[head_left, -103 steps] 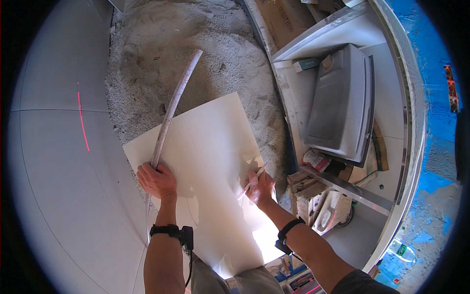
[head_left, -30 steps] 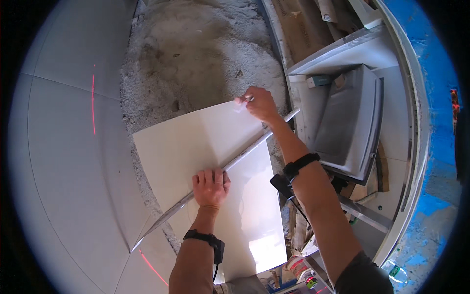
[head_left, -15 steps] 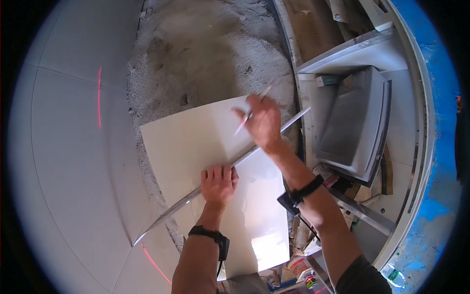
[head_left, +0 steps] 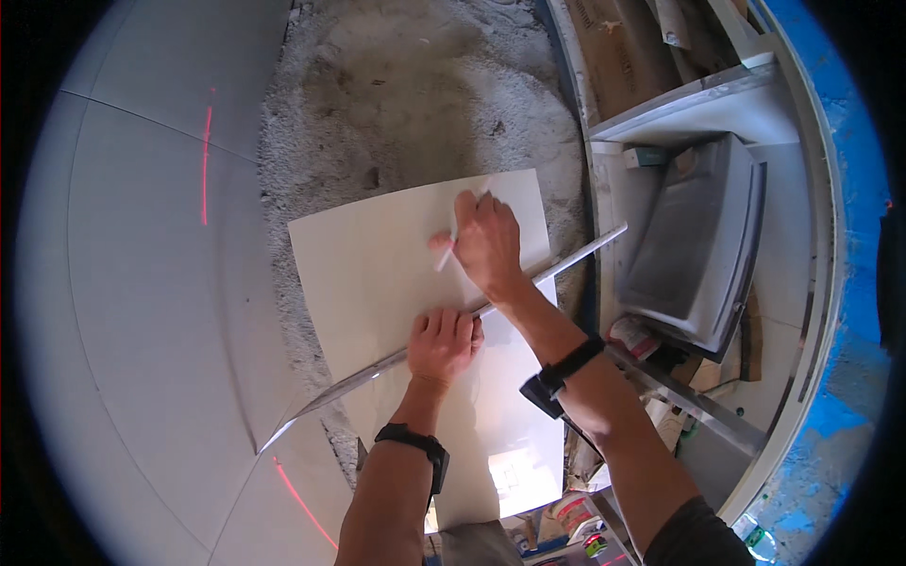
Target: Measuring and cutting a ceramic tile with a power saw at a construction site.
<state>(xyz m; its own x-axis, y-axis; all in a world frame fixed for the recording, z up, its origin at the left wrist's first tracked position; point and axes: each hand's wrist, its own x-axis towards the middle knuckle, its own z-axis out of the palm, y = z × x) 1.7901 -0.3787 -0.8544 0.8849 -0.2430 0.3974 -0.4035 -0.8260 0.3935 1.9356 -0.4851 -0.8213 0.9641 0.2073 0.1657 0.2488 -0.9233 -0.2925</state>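
**Left hand over the bar, right hand with the pen at the pale sheet**

The person's left hand [head_left: 444,345] lies palm down across a long narrow bar [head_left: 590,248], its wrist nearly straight and its forearm rising from below. The fingers are close together and point forward, with the thumb at the right side. Most of the bar under the palm is hidden, so whether the fingers wrap around it or only press on it cannot be told.

The right hand [head_left: 489,243] is farther forward and to the right of the left one. Its back faces up, the fingers are curled and the thumb reaches out to the left; between them is a slim whitish pen [head_left: 444,258], gripped at a slant. The pen's lower end is just left of the hand, above the sheet; contact with it cannot be made out. The right forearm runs diagonally in from the lower right and crosses over the bar.

The cream, glossy sheet [head_left: 368,274] spreads beneath both hands. The bar slants across it, running down to the left of the left hand and up to the right past the right wrist, beyond the sheet's edge. Each forearm wears a black strap [head_left: 578,360]. Rough, sandy ground [head_left: 377,113] lies ahead of the hands.
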